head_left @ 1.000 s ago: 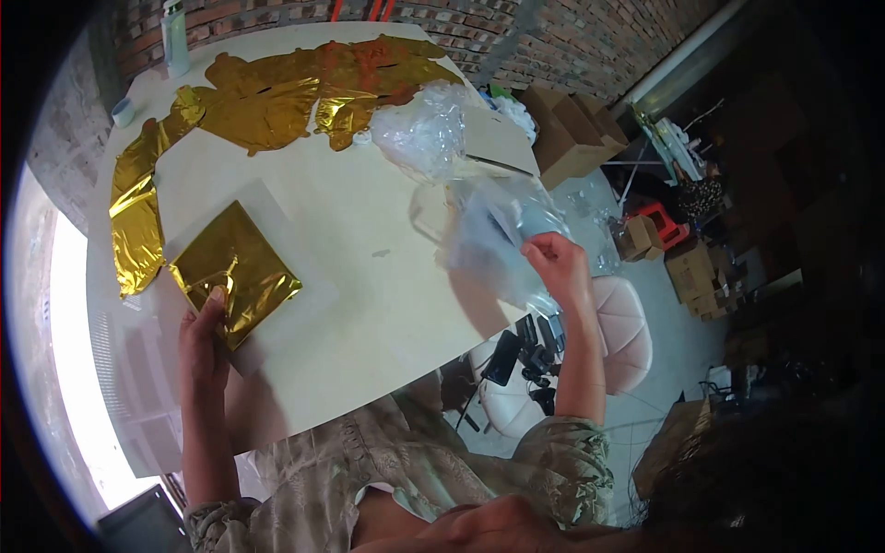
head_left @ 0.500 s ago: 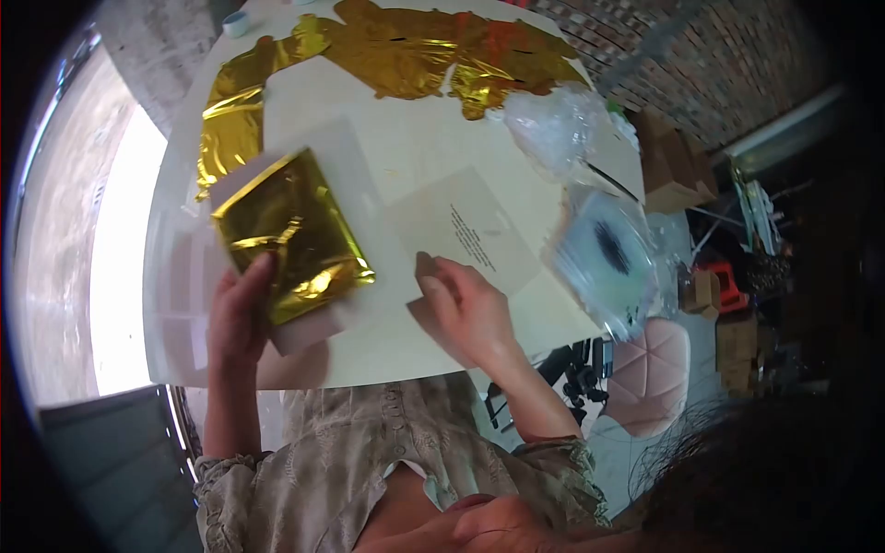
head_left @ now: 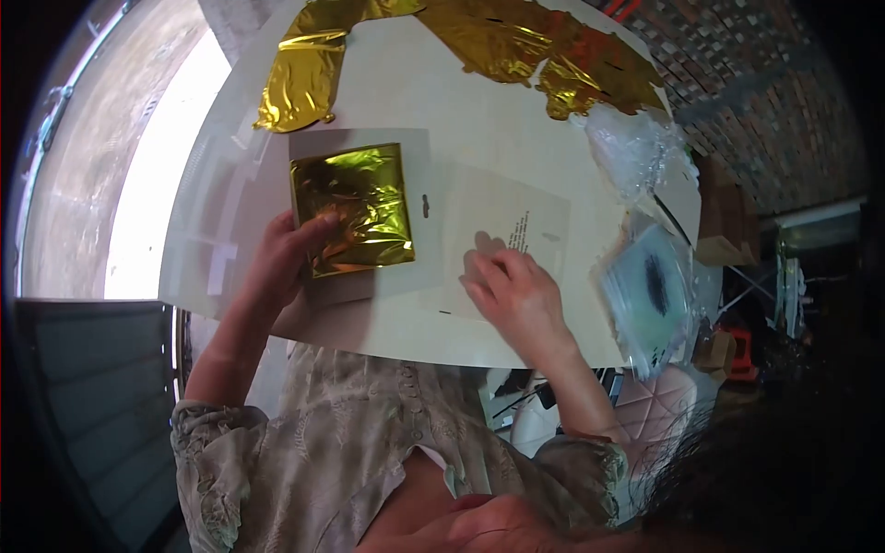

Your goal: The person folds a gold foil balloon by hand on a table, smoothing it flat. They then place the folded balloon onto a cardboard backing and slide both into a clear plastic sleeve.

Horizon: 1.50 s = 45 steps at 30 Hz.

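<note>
Folded gold foil [head_left: 355, 207]: a square packet lying on a clear sleeve [head_left: 419, 166] at the near-left part of the counter [head_left: 415, 92].
Left hand [head_left: 281, 263]: thumb pressed on the foil's lower-left corner, with the other fingers tucked under the sleeve and out of sight. The grip reads as a narrow pinch on foil and sleeve together.
Right hand [head_left: 516, 295]: spread flat with the palm down on a clear printed sheet [head_left: 516, 198] just right of the sleeve. The grip is wide and holds nothing.
Step in hand: by the look of it, steadying both flat pieces side by side.
Next move calls for: a firm edge pinch, since foil is slippery and creases.
Counter: pale and rounded. Unfolded gold foil balloons [head_left: 498, 37] lie along the far edge, crumpled clear plastic [head_left: 631, 147] at far right and a stack of clear packets [head_left: 650, 286] at the right rim.
Room: a brick wall [head_left: 765, 74] behind, a pink chair [head_left: 659, 405] below the counter and bright daylight at left.
</note>
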{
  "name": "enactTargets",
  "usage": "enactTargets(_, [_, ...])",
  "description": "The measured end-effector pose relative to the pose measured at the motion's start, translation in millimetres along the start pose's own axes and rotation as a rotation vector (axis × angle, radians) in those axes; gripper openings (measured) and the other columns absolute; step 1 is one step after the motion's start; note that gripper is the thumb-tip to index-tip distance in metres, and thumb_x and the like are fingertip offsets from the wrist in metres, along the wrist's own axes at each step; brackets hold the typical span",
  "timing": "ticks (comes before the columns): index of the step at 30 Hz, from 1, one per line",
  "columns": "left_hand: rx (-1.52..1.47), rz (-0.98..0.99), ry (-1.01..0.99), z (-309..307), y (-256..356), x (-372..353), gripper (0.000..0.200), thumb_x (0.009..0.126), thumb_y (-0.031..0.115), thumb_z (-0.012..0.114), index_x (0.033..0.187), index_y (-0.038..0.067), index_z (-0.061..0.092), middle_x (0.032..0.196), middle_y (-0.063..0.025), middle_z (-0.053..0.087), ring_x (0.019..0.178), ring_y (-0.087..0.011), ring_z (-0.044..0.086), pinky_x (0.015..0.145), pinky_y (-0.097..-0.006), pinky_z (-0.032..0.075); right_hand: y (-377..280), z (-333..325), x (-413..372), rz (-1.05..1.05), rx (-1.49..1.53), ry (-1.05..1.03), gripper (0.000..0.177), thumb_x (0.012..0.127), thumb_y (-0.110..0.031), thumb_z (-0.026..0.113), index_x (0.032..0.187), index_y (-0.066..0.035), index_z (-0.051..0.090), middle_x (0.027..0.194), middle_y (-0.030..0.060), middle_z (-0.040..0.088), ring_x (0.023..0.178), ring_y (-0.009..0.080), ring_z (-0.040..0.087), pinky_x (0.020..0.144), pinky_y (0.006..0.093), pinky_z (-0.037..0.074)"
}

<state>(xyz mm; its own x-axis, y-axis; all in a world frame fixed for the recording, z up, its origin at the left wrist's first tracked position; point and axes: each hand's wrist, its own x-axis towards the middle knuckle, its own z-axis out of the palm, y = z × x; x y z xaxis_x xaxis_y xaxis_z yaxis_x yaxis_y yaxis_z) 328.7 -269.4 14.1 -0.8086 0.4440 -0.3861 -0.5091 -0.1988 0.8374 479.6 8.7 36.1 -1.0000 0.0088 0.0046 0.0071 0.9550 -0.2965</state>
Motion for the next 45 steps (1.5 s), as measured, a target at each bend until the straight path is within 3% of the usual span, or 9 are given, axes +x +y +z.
enactTargets(1, [0.025, 0.021, -0.003, 3, 2, -1, 0.031, 0.096, 0.014, 0.065, 0.12, -0.005, 0.06, 0.112, -0.0122, 0.068, 0.1, -0.0188, 0.067, 0.09, -0.0344, 0.056, 5, 1, 8, -0.007, 0.009, -0.004, 0.041, 0.08, -0.015, 0.074, 0.121, -0.009, 0.067, 0.121, 0.0095, 0.064, 0.11, 0.028, 0.063, 0.094, 0.0394, 0.052])
enactTargets(3, [0.052, 0.037, -0.004, 7, 6, 0, 0.031, 0.096, 0.014, 0.065, 0.119, -0.006, 0.061, 0.111, -0.0121, 0.069, 0.1, -0.0183, 0.067, 0.089, -0.0341, 0.056, 17, 4, 28, -0.487, -0.091, 0.269, 0.037, 0.081, -0.011, 0.072, 0.118, -0.009, 0.068, 0.111, 0.0079, 0.065, 0.104, 0.0279, 0.064, 0.095, 0.0401, 0.051])
enactTargets(6, [0.056, 0.031, -0.021, 6, 9, 3, 0.03, 0.096, 0.014, 0.066, 0.119, -0.006, 0.062, 0.11, -0.0118, 0.069, 0.098, -0.0176, 0.068, 0.088, -0.0327, 0.056, 24, 10, 32, -0.574, -0.015, 0.185, 0.036, 0.082, -0.006, 0.069, 0.118, -0.009, 0.068, 0.112, 0.0077, 0.065, 0.109, 0.0286, 0.063, 0.098, 0.041, 0.05])
enactTargets(10, [0.132, 0.042, -0.022, 5, 9, 5, 0.03, 0.095, 0.015, 0.067, 0.117, -0.005, 0.063, 0.108, -0.0108, 0.07, 0.095, -0.0158, 0.068, 0.086, -0.0304, 0.056, 26, 2, 33, -0.615, -0.095, 0.048, 0.035, 0.082, -0.005, 0.068, 0.117, -0.009, 0.068, 0.118, 0.0074, 0.065, 0.112, 0.0284, 0.062, 0.099, 0.0418, 0.05])
enactTargets(16, [0.174, 0.076, -0.043, 7, 9, 6, 0.029, 0.096, 0.016, 0.067, 0.117, -0.004, 0.064, 0.107, -0.0095, 0.071, 0.095, -0.0136, 0.067, 0.085, -0.029, 0.056, 27, 15, 43, -0.697, 0.053, 0.188, 0.037, 0.077, -0.005, 0.071, 0.114, -0.01, 0.069, 0.108, 0.0048, 0.065, 0.102, 0.0258, 0.063, 0.097, 0.042, 0.051])
enactTargets(25, [0.194, 0.082, -0.061, 8, 10, 4, 0.03, 0.096, 0.018, 0.069, 0.116, -0.003, 0.066, 0.106, -0.0083, 0.072, 0.093, -0.0114, 0.067, 0.082, -0.0276, 0.056, 26, 5, 45, -0.748, -0.046, 0.137, 0.026, 0.078, -0.007, 0.071, 0.104, -0.008, 0.069, 0.121, 0.0064, 0.065, 0.118, 0.0267, 0.06, 0.109, 0.0472, 0.045])
enactTargets(31, [0.204, 0.12, -0.049, 11, 10, 0, 0.03, 0.095, 0.019, 0.07, 0.115, -0.003, 0.066, 0.105, -0.0079, 0.072, 0.093, -0.0109, 0.066, 0.083, -0.0276, 0.055, 19, -2, 55, -0.677, 0.09, 0.07, 0.023, 0.079, -0.006, 0.069, 0.102, -0.007, 0.069, 0.115, 0.0054, 0.066, 0.116, 0.0251, 0.061, 0.112, 0.0484, 0.042])
enactTargets(36, [0.128, 0.165, -0.011, 11, 11, 1, 0.029, 0.095, 0.019, 0.07, 0.115, -0.003, 0.067, 0.106, -0.0075, 0.071, 0.094, -0.0106, 0.066, 0.084, -0.0274, 0.054, 19, -13, 65, -0.797, 0.048, -0.016, 0.019, 0.076, -0.006, 0.069, 0.094, -0.01, 0.066, 0.104, 0.0022, 0.065, 0.111, 0.0236, 0.062, 0.115, 0.0486, 0.04])
enactTargets(45, [0.081, 0.223, -0.018, 13, 18, -2, 0.031, 0.095, 0.018, 0.069, 0.118, -0.003, 0.065, 0.108, -0.0073, 0.071, 0.096, -0.0115, 0.066, 0.085, -0.0282, 0.055, 20, -10, 66, -0.761, 0.051, 0.002, 0.021, 0.072, -0.003, 0.069, 0.092, -0.009, 0.066, 0.1, 0.0023, 0.065, 0.11, 0.0236, 0.062, 0.116, 0.0491, 0.038])
